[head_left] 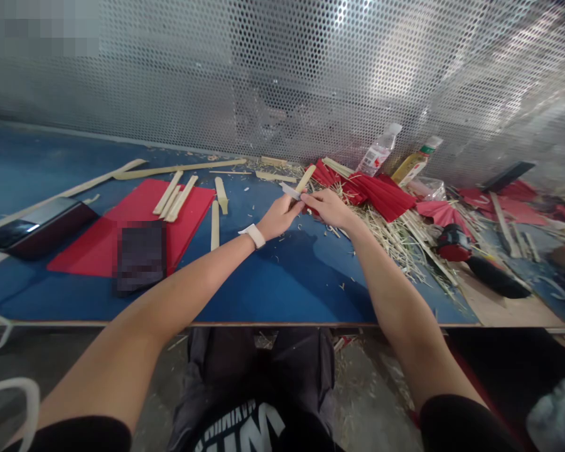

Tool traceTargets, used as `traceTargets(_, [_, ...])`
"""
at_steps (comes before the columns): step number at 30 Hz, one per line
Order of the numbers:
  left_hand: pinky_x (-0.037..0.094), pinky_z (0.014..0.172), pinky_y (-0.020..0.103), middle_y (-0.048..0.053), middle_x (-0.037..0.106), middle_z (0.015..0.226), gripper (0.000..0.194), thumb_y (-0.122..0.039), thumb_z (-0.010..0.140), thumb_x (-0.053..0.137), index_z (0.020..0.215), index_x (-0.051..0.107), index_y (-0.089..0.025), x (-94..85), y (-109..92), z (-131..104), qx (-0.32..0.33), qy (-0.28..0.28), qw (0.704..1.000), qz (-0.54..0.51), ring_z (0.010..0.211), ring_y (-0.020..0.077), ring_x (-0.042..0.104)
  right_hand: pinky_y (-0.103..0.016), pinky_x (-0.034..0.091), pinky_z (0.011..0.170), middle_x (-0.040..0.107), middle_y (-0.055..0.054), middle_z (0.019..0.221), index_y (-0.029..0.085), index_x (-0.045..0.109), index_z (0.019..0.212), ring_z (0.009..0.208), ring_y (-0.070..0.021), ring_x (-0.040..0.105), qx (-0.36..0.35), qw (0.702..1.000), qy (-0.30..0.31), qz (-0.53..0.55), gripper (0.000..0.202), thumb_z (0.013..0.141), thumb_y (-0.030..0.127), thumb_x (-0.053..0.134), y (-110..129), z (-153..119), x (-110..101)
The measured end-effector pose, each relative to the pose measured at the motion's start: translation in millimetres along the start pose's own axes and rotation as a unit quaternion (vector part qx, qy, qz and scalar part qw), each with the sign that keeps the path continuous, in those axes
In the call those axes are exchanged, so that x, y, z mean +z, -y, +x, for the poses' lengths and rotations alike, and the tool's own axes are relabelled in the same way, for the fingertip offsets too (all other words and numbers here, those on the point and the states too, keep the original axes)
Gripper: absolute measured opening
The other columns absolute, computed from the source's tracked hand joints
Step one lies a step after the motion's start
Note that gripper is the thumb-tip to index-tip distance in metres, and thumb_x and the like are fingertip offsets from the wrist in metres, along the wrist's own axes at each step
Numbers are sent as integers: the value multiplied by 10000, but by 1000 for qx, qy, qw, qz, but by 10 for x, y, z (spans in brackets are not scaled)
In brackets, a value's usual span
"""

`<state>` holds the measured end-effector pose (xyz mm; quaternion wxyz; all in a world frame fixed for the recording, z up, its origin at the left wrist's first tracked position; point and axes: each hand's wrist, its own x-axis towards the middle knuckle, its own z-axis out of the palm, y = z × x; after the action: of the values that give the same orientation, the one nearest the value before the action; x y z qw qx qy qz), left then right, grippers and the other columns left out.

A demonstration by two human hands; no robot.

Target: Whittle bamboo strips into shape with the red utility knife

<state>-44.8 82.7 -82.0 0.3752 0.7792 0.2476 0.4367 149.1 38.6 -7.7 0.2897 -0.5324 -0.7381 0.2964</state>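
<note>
The wooden strip point(306, 179) is pinched in the left hand point(279, 218) over the blue table point(273, 289), presumably for steadiness. A pale flat piece point(289, 190) (blade or paper, not distinguishable) is held across it, apparently pinched by the right hand point(328, 208).

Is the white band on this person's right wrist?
No, the white band is on the wrist of the left hand.
</note>
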Motion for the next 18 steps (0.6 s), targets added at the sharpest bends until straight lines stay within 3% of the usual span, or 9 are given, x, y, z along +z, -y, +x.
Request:
traceTargets(6, [593,933,392,128,807,1108,396,-454,1147,565,1394,660,-160,33,110,37,9,-20,1000,4,993,242,754,-300,359,568,510,4,533,224,582,644,546,-146,495,-21,998,-44,-38,688,1062,770,557,-18,25,32])
traceTargets(12, [580,870,399,96,789,996,291,-379,1127,590,1288,702,-164,23,58,37,14,-41,998,45,880,231,702,-314,349,584,527,-13,544,234,554,621,577,-161,503,-28,997,-58,-50,773,1024,891,504,-35,37,54])
traceTargets(18, [562,882,403,111,784,1004,236,-348,1131,585,1230,689,-160,8,42,9,19,-59,996,60,904,234,706,-325,352,619,513,-12,553,235,527,609,601,-163,501,-27,993,-85,-81,799,1025,915,468,2,41,97])
